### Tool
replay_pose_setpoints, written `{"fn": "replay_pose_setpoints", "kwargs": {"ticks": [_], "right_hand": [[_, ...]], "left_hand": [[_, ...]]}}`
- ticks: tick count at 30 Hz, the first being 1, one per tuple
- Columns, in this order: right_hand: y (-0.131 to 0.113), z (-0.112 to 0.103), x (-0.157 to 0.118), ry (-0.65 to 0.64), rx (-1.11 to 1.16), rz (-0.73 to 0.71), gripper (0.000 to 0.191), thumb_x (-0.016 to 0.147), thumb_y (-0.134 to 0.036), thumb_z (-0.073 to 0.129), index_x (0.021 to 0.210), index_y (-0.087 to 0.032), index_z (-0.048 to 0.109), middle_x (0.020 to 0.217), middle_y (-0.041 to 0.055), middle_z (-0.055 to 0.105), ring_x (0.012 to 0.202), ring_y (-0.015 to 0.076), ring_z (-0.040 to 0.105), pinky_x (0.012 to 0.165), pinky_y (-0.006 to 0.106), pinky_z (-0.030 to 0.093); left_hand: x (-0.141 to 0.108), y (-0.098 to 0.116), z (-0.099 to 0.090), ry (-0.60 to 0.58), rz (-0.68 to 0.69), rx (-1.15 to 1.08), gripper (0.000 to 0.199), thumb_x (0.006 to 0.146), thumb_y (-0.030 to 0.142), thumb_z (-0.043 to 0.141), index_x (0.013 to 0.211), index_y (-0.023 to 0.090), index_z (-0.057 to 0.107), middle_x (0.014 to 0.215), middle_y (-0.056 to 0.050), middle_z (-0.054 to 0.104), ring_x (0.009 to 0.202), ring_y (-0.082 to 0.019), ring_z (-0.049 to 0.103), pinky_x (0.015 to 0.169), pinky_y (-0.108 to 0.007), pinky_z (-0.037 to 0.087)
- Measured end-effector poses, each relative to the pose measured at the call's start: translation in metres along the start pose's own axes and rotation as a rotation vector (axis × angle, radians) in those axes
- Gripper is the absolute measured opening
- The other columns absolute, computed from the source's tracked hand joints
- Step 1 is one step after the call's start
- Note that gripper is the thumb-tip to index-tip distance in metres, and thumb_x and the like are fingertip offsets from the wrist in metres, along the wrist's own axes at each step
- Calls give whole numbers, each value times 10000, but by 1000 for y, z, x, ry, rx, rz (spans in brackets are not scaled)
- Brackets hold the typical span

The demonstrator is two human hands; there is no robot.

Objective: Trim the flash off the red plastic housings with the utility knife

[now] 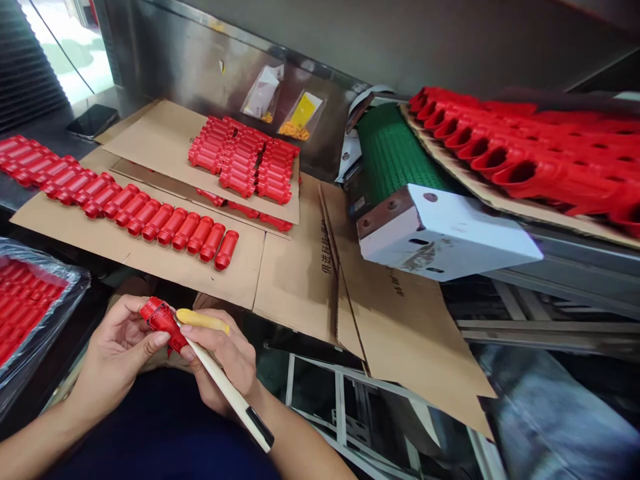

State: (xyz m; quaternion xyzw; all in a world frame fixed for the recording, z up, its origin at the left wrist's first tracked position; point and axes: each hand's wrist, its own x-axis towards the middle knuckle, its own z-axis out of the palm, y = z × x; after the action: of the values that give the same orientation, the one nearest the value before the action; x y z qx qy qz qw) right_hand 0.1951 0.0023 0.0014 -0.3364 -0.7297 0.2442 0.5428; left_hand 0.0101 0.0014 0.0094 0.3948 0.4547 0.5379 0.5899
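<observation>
Our left hand [117,347] pinches a red fitting [163,321] low and left of centre, seemingly to steady it, while our right hand [227,357] grips a white tool [225,393] angled to it, a yellow finger cot [203,320] presumably shielding one finger. At lower left, we see a crate [77,275] of red parts, its film likely guarding them. Rightward, a row of fittings [143,217] lies on cardboard [247,260] over the worktop [57,133], probably against scratches. At upper centre, stacked fittings [239,160] sit near two plastic bags [263,93]; at upper right, more fittings [520,160] rest beside a green belt [403,153].
</observation>
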Motion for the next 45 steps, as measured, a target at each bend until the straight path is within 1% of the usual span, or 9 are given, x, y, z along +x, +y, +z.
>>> {"fn": "replay_pose_setpoints", "kwargs": {"ticks": [3,9,16,22,30,35,39,42,45], "right_hand": [[1,0,0,-4,0,4,265,1048,-131,651,1304,-173,705,1146,152,830,1101,264,800,920,426,717],[2,2,-3,28,-11,-48,298,1021,-109,666,1315,-141,703,1163,191,815,1067,276,793,889,431,726],[0,2,-3,26,-47,-40,299,1010,-92,653,1294,-166,710,1125,164,818,1048,270,802,871,421,730],[-4,2,-9,42,-62,-25,361,978,-40,638,1319,-142,697,1157,189,807,1120,289,793,928,441,720],[-6,-5,-4,7,1,26,291,1030,-122,663,1311,-191,691,1178,168,816,1098,269,801,912,433,717],[-6,-8,-6,-5,48,93,262,1030,-114,671,1284,-173,701,1139,153,828,1100,252,798,969,418,693],[-6,-10,-8,-20,72,103,276,1034,-119,666,1303,-177,695,1169,160,819,1124,257,791,948,404,690],[-7,-9,-8,-42,72,139,260,1057,-161,647,1313,-200,674,1188,147,814,1134,256,781,959,418,682],[-6,-9,-7,-102,75,176,210,1085,-248,631,1289,-212,662,1193,142,809,1150,263,764,968,438,675]], "left_hand": [[-1,0,0,0,11,22,159,869,233,909,944,236,769,891,-9,807,785,-139,771,756,-196,649],[-3,-4,-3,-9,-23,9,170,868,235,912,961,251,770,935,-5,811,831,-138,778,794,-199,655],[-3,-4,-1,-1,5,57,163,869,245,912,966,271,784,956,15,821,818,-117,783,796,-169,645],[-5,-8,0,43,31,74,184,857,234,919,961,274,773,938,29,824,830,-113,793,822,-160,636],[-4,-6,0,24,21,75,175,870,271,915,970,259,772,906,7,819,806,-118,784,798,-169,644],[-4,-6,2,6,-27,-16,306,859,258,927,1096,295,736,920,14,813,771,-130,778,707,-204,665],[-5,-6,2,-6,-25,-49,337,858,246,926,1116,268,709,927,-10,817,751,-144,784,680,-225,672],[-5,-7,1,-1,-29,-60,342,854,238,927,1107,243,697,912,-24,811,731,-155,784,667,-236,673],[-5,-7,1,6,-46,-67,343,852,232,930,1106,237,699,920,-30,809,761,-155,790,696,-220,664]]}}
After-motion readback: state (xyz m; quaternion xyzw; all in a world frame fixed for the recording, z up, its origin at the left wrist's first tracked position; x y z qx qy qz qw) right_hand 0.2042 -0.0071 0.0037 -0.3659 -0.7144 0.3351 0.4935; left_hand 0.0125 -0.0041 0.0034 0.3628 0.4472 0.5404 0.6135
